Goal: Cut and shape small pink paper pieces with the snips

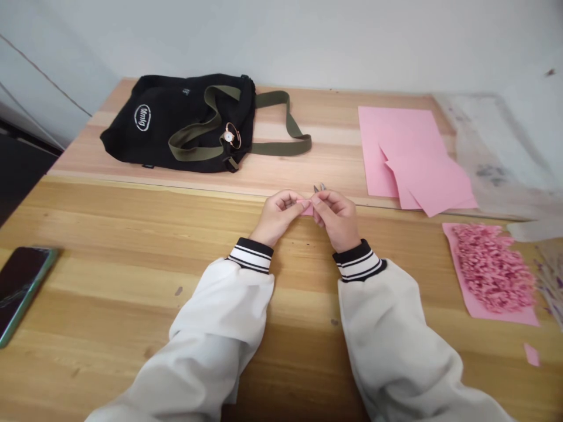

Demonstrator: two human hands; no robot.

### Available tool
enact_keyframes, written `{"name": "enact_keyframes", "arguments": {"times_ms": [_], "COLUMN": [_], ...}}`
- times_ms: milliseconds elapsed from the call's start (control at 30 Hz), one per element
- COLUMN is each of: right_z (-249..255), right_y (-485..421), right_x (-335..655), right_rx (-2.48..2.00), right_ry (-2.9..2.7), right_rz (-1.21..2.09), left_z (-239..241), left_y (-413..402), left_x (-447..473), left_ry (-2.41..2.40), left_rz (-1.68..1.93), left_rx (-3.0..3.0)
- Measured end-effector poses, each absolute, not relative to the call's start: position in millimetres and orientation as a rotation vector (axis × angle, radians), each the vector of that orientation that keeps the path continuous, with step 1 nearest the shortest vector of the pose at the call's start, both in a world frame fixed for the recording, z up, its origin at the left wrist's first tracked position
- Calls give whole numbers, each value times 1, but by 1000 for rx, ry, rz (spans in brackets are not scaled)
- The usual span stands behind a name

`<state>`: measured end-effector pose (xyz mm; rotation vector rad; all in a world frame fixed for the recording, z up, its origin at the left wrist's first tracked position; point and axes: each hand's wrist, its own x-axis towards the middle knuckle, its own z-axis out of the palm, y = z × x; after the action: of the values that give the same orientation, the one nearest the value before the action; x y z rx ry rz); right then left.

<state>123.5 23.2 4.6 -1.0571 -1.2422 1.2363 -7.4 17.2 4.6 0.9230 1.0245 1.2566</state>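
Left hand (277, 217) and right hand (338, 220) pinched pink paper (307, 209), bag (176, 129) lay beyond left hand, sheets (404, 138) beyond right.

Soft, moderately bright lighting; definition falls off toward the right edge.
Tabletop (123, 293) darkens between the sleeves (400, 334) at the lower border. Pale streaks mark the phone (21, 284). Clear sheet (505, 155) and stems (552, 281) at right appear smeared, stretched. Left hand (281, 214) and right hand (337, 218) reasonably distinct, fine detail soft.
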Motion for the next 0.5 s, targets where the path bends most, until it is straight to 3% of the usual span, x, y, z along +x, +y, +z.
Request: {"name": "enact_keyframes", "arguments": {"times_ms": [500], "right_z": [5], "right_y": [23], "right_x": [123], "right_rx": [-1061], "right_ry": [-1216], "right_rz": [1256], "left_z": [4], "left_y": [17], "left_x": [-8], "left_ry": [1043], "left_rz": [1248], "left_rx": [925]}}
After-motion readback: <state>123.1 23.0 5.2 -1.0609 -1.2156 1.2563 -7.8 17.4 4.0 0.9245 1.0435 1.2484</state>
